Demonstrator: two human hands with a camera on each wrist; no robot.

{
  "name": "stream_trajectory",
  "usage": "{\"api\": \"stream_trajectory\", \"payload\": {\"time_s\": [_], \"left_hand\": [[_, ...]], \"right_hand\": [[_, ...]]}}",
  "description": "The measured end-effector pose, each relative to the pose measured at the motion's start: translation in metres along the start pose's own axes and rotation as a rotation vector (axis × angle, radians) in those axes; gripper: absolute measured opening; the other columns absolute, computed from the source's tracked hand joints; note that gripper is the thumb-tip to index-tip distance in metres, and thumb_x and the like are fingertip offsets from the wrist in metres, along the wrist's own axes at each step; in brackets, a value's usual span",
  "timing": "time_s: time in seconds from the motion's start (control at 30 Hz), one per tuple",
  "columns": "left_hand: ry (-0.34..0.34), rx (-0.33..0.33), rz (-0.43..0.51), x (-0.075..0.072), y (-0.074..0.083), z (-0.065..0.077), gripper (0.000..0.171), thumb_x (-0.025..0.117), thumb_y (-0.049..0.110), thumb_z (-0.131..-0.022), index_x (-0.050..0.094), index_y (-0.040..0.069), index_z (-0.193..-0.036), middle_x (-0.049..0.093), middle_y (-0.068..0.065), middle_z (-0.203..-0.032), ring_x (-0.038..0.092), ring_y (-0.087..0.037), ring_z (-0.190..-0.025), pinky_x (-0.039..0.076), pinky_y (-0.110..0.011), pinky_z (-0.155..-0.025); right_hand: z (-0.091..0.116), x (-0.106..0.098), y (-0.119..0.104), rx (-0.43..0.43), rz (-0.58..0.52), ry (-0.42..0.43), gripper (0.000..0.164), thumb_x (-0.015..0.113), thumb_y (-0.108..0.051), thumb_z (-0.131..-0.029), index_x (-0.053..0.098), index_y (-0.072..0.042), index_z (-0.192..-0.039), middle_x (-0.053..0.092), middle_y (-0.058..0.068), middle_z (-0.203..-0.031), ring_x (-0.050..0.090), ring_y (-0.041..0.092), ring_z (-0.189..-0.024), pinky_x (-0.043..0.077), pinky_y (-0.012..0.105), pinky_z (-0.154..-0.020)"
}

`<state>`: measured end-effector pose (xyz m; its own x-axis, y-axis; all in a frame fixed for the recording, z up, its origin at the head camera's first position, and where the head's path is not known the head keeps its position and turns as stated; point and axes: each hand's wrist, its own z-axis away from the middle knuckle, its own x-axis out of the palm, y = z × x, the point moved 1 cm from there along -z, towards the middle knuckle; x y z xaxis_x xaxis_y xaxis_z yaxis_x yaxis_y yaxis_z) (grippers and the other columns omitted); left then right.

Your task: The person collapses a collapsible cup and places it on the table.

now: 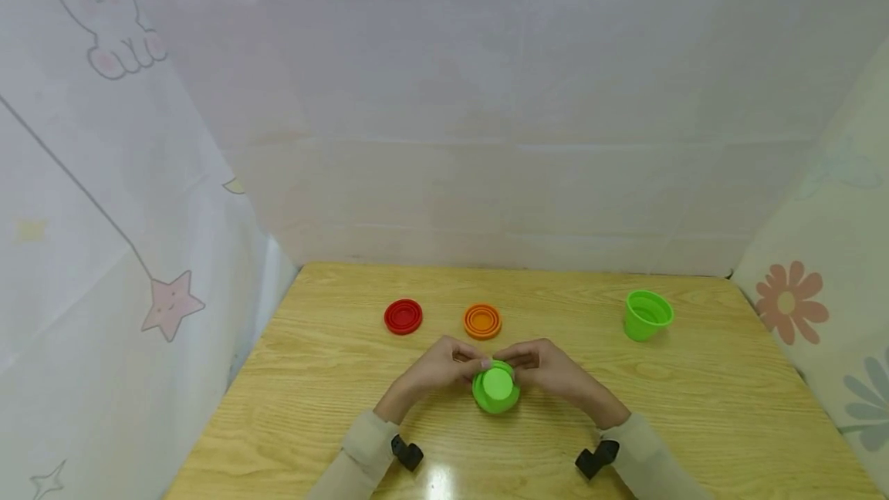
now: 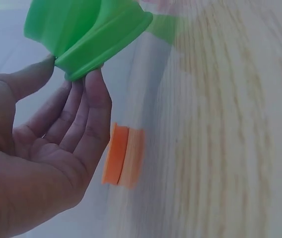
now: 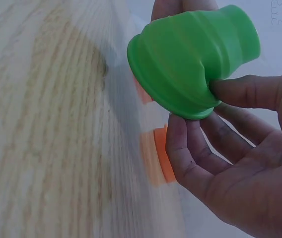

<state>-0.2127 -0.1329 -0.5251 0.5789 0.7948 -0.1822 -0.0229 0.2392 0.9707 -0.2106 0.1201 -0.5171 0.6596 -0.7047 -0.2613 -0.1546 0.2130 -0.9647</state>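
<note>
Both hands hold one green collapsible cup [image 1: 497,386] near the front middle of the table, its small base facing up toward the head camera. My left hand [image 2: 46,134] pinches the rim between thumb and fingertips. On the other side, my right hand [image 3: 235,144] has its thumb pressed into a folded dent in the wall, fingers under the rim. The cup's side is partly squashed there, so it looks bent in the right wrist view. Just beyond the hands lies a flat orange collapsed cup [image 1: 482,321].
A red collapsed cup [image 1: 403,316] lies flat left of the orange one. At the right, a second green cup [image 1: 647,315] stands expanded with its mouth up. The wooden table [image 1: 333,376] ends at a pale cloth backdrop [image 1: 514,145].
</note>
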Motion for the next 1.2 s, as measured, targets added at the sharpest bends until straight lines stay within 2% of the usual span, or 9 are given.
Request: {"api": "stream_trajectory", "payload": {"time_s": [0.1, 0.27, 0.37, 0.5, 0.6, 0.7, 0.83, 0.97, 1.2], "left_hand": [[0.034, -0.007, 0.018, 0.0, -0.002, 0.0, 0.027, 0.065, 0.021, -0.106, 0.078, 0.002, -0.12, 0.079, -0.015, -0.114, 0.075, -0.013, -0.092, 0.068, -0.038, -0.083], [0.159, 0.011, -0.018, -0.003, -0.004, 0.0, 0.03, 0.06, 0.022, -0.109, 0.076, 0.001, -0.123, 0.078, -0.016, -0.119, 0.074, -0.012, -0.098, 0.065, -0.036, -0.09], [0.202, 0.019, 0.041, -0.003, -0.004, 0.002, 0.032, 0.056, 0.021, -0.111, 0.074, -0.003, -0.123, 0.077, -0.016, -0.119, 0.075, -0.014, -0.101, 0.064, -0.039, -0.096], [0.237, 0.013, 0.176, -0.003, -0.005, 0.002, 0.034, 0.052, 0.019, -0.112, 0.071, -0.007, -0.123, 0.078, -0.016, -0.115, 0.077, -0.017, -0.101, 0.063, -0.047, -0.098], [0.276, 0.002, 0.226, -0.002, -0.004, 0.002, 0.034, 0.052, 0.019, -0.112, 0.069, -0.007, -0.126, 0.078, -0.017, -0.116, 0.078, -0.017, -0.102, 0.063, -0.047, -0.099], [0.309, -0.012, 0.25, 0.001, -0.003, 0.002, 0.033, 0.054, 0.018, -0.111, 0.068, -0.006, -0.128, 0.078, -0.018, -0.118, 0.078, -0.018, -0.102, 0.063, -0.044, -0.098], [0.309, -0.007, 0.276, 0.006, -0.003, 0.001, 0.033, 0.055, 0.019, -0.111, 0.068, -0.008, -0.126, 0.076, -0.018, -0.119, 0.077, -0.018, -0.103, 0.063, -0.042, -0.099], [0.269, 0.001, 0.328, 0.009, -0.005, 0.0, 0.034, 0.054, 0.019, -0.111, 0.068, -0.009, -0.125, 0.074, -0.016, -0.123, 0.077, -0.018, -0.104, 0.062, -0.044, -0.101], [0.298, -0.049, 0.3, 0.005, -0.006, -0.001, 0.039, 0.061, 0.027, -0.108, 0.07, -0.006, -0.127, 0.076, -0.008, -0.115, 0.075, -0.01, -0.095, 0.066, -0.031, -0.088]], "right_hand": [[0.0, -0.001, 0.002, 0.035, 0.024, 0.05, 0.035, 0.063, -0.012, -0.104, 0.067, -0.005, -0.138, 0.073, 0.017, -0.131, 0.071, 0.014, -0.115, 0.06, 0.027, -0.096], [0.001, -0.003, 0.004, 0.089, 0.02, 0.157, 0.042, 0.063, -0.026, -0.107, 0.063, -0.003, -0.142, 0.069, 0.018, -0.137, 0.07, 0.02, -0.119, 0.062, 0.039, -0.1], [0.002, -0.002, 0.004, 0.101, -0.054, 0.173, 0.049, 0.059, -0.029, -0.109, 0.055, 0.002, -0.148, 0.066, 0.023, -0.141, 0.071, 0.023, -0.118, 0.062, 0.047, -0.101], [0.002, -0.002, 0.005, 0.103, -0.15, 0.173, 0.056, 0.057, -0.029, -0.11, 0.046, 0.004, -0.153, 0.066, 0.026, -0.138, 0.073, 0.031, -0.114, 0.062, 0.051, -0.101], [0.001, 0.0, 0.007, 0.106, -0.175, 0.179, 0.06, 0.065, -0.027, -0.106, 0.044, 0.001, -0.155, 0.066, 0.026, -0.136, 0.073, 0.036, -0.115, 0.062, 0.051, -0.1], [-0.002, 0.002, 0.009, 0.123, -0.158, 0.199, 0.069, 0.075, -0.026, -0.099, 0.044, -0.004, -0.156, 0.065, 0.024, -0.138, 0.071, 0.034, -0.118, 0.063, 0.047, -0.098], [-0.004, 0.005, 0.011, 0.135, -0.118, 0.244, 0.076, 0.083, -0.024, -0.092, 0.045, -0.005, -0.155, 0.064, 0.023, -0.138, 0.067, 0.027, -0.12, 0.062, 0.039, -0.095], [-0.004, 0.007, 0.011, 0.129, -0.12, 0.265, 0.075, 0.083, -0.02, -0.092, 0.045, -0.003, -0.154, 0.063, 0.023, -0.138, 0.068, 0.028, -0.119, 0.063, 0.039, -0.094], [-0.004, 0.008, 0.011, 0.102, -0.091, 0.2, 0.068, 0.082, -0.021, -0.092, 0.052, -0.008, -0.151, 0.065, 0.02, -0.136, 0.07, 0.03, -0.118, 0.062, 0.04, -0.096]]}}
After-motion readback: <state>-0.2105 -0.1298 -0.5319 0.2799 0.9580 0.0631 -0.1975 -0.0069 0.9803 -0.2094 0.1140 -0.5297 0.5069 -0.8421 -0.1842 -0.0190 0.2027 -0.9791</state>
